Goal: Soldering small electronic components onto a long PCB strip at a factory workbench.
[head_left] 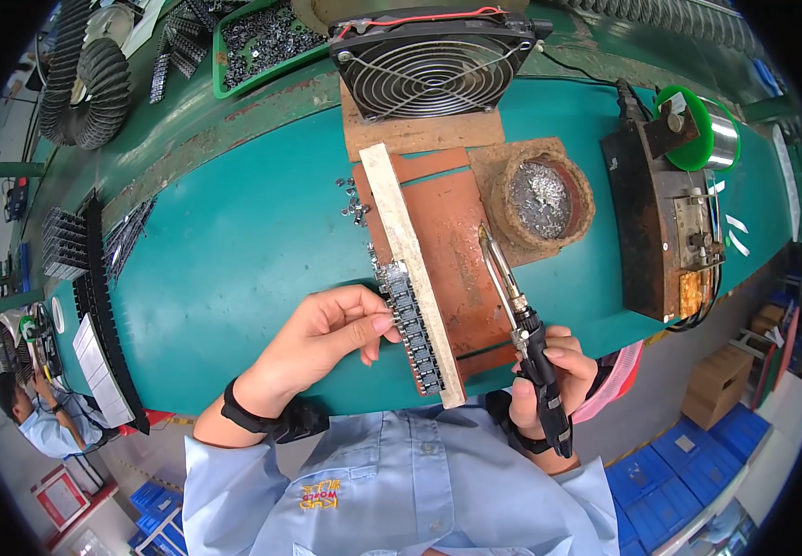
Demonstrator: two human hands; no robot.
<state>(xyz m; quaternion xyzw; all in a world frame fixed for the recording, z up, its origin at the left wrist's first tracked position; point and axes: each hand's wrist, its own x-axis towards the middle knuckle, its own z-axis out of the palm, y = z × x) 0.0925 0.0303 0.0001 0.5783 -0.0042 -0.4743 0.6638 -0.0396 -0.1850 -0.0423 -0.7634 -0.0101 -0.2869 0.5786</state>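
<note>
My right hand (554, 380) grips a black soldering iron (538, 357) with a metal feed tube beside its tip. The tip points away from me over a reddish-brown board (457, 259). A pale long bar (406, 236) lies slanted across the board. Along its left side runs a row of small dark electronic components (410, 329) with metal legs. My left hand (332, 334) is at that row's left edge, thumb and forefinger pinched together; whatever is between them is too small to make out. Several loose components (357, 208) lie left of the bar's far end.
A black fan (433, 69) stands behind the board. To the right are a round container of solder scraps (509, 199), a dark feeder box (646, 222) and a green solder spool (693, 153). A green tray (234, 79) holds small parts. Stacked component strips (66, 243) sit left.
</note>
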